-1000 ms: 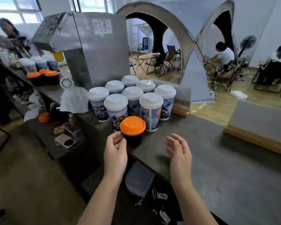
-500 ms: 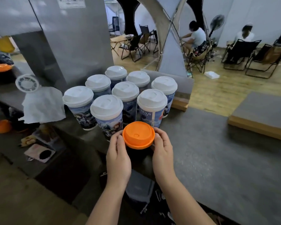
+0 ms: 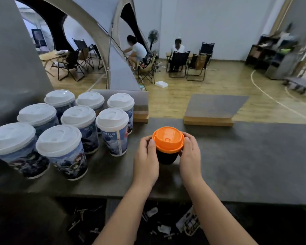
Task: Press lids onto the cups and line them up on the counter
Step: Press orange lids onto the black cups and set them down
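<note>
Since the frame 0.5 s ago, both hands w/ the small black cup [image 3: 167, 157] have shifted right, away from the cluster of printed cups: cup was touching the front of that group, now stands apart on bare counter. Far left, a grey metal machine housing [image 3: 12, 55] rises behind the group. Next, eight tall paper cups w/ blue-and-dark printed sleeves and white domed plastic lids [image 3: 111, 131] stand packed close in rows on the dark grey stone-look counter [image 3: 245, 165], all lidded, upright. Just right of them the left hand [image 3: 146, 161] grips the black cup's left side, thumb up at the rim of the round orange plastic lid [image 3: 168, 139]. Lid sits on top of the cup, level as far as can be seen; whether fully snapped on, can't tell. Right hand [image 3: 190, 157] grips the cup's right side, fingers curled round it, tips at the lid's edge. Cup base rests on the counter, near its front edge. Further right and back, a grey-topped wooden slab [image 3: 214, 110] lies at the counter's far edge. Bkgd: two seated persons, folding chairs, standing fan on wood floor.
</note>
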Action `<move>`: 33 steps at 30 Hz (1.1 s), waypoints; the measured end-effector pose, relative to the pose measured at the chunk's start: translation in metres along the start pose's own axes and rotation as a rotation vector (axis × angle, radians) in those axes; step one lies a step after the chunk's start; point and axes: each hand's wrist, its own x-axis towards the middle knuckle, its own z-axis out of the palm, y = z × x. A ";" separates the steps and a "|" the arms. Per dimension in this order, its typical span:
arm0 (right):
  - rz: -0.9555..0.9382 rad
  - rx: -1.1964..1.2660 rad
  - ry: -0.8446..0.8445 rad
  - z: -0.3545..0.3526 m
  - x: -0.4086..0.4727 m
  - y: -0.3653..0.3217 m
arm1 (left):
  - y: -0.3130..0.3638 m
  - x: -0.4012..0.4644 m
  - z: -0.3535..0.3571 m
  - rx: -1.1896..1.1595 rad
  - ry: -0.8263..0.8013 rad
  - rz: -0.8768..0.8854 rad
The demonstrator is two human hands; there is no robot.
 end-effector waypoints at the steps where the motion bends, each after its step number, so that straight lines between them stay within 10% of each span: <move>1: 0.000 -0.012 0.023 -0.007 0.006 0.000 | 0.001 0.003 0.009 0.009 -0.029 0.012; 33: -0.248 -0.093 -0.082 -0.032 0.053 0.046 | -0.039 0.030 0.069 0.157 -0.193 0.241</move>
